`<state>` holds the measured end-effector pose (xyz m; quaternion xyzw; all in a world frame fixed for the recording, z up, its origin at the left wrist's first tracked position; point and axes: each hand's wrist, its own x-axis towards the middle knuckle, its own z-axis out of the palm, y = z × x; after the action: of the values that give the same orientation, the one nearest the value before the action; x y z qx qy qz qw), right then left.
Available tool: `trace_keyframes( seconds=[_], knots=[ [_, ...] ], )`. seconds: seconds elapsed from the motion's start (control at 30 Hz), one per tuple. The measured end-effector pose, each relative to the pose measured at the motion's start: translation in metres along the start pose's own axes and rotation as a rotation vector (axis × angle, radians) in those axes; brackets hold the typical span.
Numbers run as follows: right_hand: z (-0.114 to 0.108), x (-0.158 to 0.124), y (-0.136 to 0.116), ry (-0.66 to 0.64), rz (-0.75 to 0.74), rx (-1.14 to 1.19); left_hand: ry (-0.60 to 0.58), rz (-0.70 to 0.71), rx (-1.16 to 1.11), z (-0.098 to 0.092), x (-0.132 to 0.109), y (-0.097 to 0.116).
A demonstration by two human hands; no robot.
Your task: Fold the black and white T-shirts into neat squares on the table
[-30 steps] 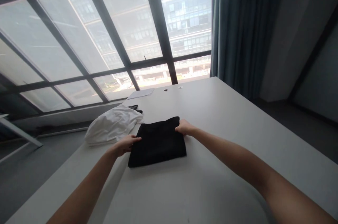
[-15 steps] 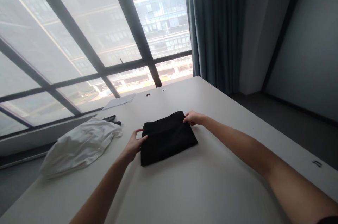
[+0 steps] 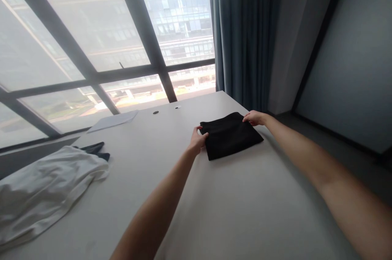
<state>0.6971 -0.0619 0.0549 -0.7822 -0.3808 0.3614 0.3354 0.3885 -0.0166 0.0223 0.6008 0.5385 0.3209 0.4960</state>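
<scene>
A folded black cloth point(image 3: 233, 136) lies on or just above the white table point(image 3: 147, 178), right of the middle of the view. My left hand point(image 3: 199, 139) pinches its left edge, thumb on top and fingers underneath. At the cloth's upper right corner, my right hand point(image 3: 255, 118) is closed on the fabric. Whether the cloth touches the tabletop is hard to tell.
Crumpled white fabric point(image 3: 52, 186) spreads over the table's left side, with dark pieces point(image 3: 94, 149) at its far end. A white sheet point(image 3: 113, 121) and two round holes are near the window side. A blue-grey curtain point(image 3: 245, 39) hangs beyond the far corner.
Both hands have carried the black cloth to the right and farther away, towards the table's far right edge. The view has also shifted, so the white fabric appears farther left.
</scene>
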Motion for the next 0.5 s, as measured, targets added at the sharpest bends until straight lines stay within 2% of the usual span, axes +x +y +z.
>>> trace_keyframes(
  seconds=[0.1,0.17,0.23,0.33,0.4,0.47,0.5],
  knots=[
    [-0.012,0.024,0.001,0.099,-0.020,-0.061,-0.001,0.056,0.058,0.020,0.024,0.003],
    [-0.016,0.034,0.003,0.166,-0.026,-0.123,-0.022,0.088,0.160,0.023,0.036,0.004],
    [-0.014,0.037,0.007,0.249,-0.040,-0.193,-0.017,0.149,0.353,0.019,0.045,0.008],
    [0.001,0.026,0.017,0.406,-0.126,-0.296,0.076,0.353,0.647,0.013,0.050,0.017],
    [0.018,0.013,0.027,0.502,-0.269,-0.399,0.090,0.560,0.750,0.015,0.052,0.022],
    [0.036,-0.002,0.038,0.524,-0.413,-0.518,0.008,0.697,0.818,0.022,0.055,0.023],
    [0.044,-0.007,0.043,0.500,-0.448,-0.564,-0.053,0.703,0.851,0.027,0.057,0.022]
  ],
)
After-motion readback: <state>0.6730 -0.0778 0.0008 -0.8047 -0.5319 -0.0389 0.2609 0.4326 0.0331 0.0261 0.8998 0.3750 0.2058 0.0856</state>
